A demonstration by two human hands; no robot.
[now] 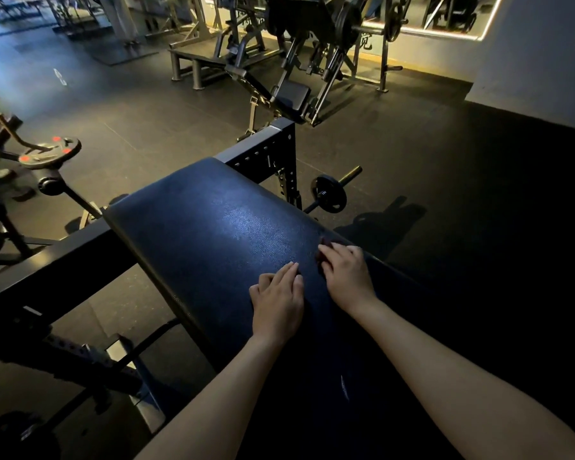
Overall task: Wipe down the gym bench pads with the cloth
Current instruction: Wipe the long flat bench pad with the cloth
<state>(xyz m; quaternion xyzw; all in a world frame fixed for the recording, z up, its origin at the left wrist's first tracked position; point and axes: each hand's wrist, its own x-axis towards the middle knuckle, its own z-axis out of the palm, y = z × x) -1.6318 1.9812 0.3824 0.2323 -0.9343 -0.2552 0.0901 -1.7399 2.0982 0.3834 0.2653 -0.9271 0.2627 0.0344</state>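
Low in the frame's centre, the left hand (276, 300) lies flat and relaxed, fingers straight, on the black, grained, leather-look bench pad (219, 234). Just beside it on the right, the right hand (346, 277) curls its fingers over what seems to be a small dark red cloth (323, 243) (only scraps show) at the pad's right edge. Beyond the pad stand a perforated black steel frame (263, 151) and a black weight plate (329, 193).

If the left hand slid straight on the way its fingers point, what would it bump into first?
Probably nothing but the bench pad it rests on. The left hand points just beside the right hand and the dark cloth under it, so it might brush that cloth; depth is unclear.
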